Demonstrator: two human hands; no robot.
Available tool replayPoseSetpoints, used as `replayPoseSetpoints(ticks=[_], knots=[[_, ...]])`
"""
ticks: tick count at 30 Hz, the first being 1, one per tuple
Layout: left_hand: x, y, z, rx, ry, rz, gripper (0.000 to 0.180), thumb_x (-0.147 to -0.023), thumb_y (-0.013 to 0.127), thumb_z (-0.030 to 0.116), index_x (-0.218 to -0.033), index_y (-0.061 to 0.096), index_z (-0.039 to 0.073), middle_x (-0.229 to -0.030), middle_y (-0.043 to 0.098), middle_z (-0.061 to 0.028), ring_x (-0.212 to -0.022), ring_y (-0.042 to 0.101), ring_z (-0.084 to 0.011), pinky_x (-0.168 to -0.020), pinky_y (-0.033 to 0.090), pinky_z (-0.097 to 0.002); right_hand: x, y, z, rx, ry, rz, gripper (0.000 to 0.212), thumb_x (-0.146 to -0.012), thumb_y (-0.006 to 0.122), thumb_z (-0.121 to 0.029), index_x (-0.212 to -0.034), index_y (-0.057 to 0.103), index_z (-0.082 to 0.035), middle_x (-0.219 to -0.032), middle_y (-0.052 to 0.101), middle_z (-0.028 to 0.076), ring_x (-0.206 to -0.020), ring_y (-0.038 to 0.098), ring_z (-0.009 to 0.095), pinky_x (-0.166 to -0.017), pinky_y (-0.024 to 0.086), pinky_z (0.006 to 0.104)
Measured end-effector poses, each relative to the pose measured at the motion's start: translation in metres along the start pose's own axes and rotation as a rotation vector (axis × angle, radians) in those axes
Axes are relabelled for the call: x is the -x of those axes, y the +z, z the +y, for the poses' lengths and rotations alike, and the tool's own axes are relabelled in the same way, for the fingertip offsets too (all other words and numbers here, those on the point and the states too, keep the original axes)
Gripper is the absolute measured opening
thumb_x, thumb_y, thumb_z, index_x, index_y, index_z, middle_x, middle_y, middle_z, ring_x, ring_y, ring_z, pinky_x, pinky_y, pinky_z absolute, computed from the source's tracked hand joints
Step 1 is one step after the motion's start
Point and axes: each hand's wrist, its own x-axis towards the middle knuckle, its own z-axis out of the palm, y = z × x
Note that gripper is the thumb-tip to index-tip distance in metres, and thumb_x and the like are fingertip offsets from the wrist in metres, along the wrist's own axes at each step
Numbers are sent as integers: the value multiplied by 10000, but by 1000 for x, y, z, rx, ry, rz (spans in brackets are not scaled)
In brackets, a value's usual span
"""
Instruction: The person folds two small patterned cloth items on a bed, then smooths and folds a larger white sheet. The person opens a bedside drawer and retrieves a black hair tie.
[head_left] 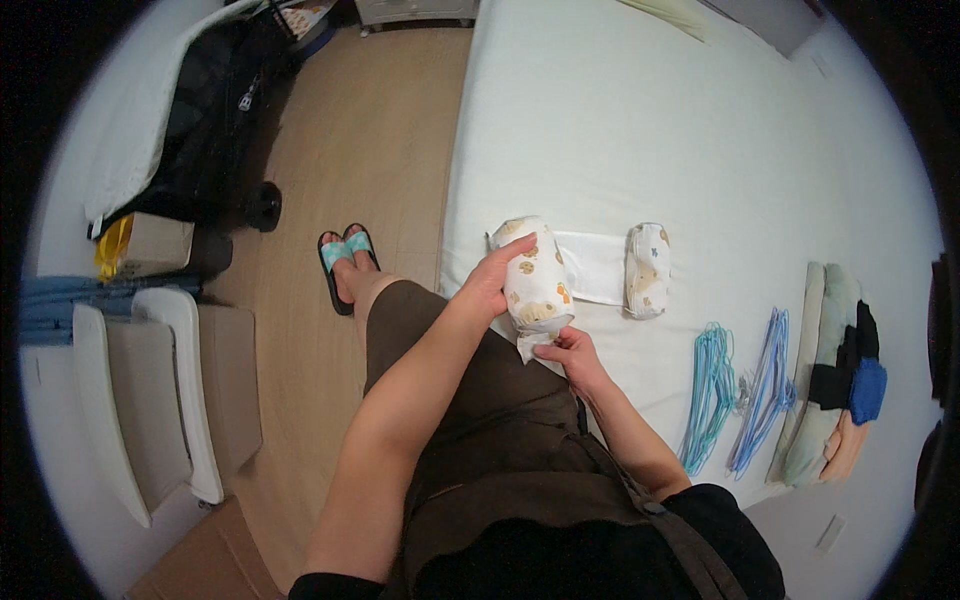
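My left hand (492,280) grips the side of a white cloth bolster (535,285) printed with small brown and orange figures. Its near end faces my right hand (572,355), whose thumb and fingers pinch a small white cloth flap (530,346) there. A plain white cloth strip (597,270) runs from behind this bolster to a second, slimmer bolster (648,275) with a similar print. That second one lies on the white-covered bed (560,120), while the held one is raised near its left edge, close to my lap. The fingers under the held bolster are hidden.
Teal hangers (708,395) and blue hangers (765,390) lie on the bed at the right, beside rolled and folded clothes (830,370). Left across the wooden floor (350,120) stand white-backed chairs (190,390), a box (160,245) and a black bag (215,110).
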Motion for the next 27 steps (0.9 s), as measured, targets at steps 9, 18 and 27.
replayPoseSetpoints(ticks=[9,18,27], knots=[[4,4,0,-43,-8,71,414,-808,594,225,-1144,467,21,-1054,549,-148,-948,556,-284,-819,468,-424,-19,22,-8,174,-74,298,162,-770,529,25,-908,614,23,-821,632,97,-613,587,145,-547,468,240],[10,-3,4,-122,-17,99,449,-833,547,289,-1177,443,21,-1078,544,-154,-952,557,-284,-802,474,-417,-24,23,-4,-485,-37,116,270,-828,447,-108,-1028,548,44,-972,606,142,-876,593,227,-759,476,353],[13,-8,2,-208,-74,85,477,-820,564,320,-1169,447,17,-1060,554,-146,-938,565,-272,-802,474,-393,-20,26,-14,-607,50,209,315,-862,472,-228,-986,552,50,-950,610,109,-845,593,203,-741,473,345]])
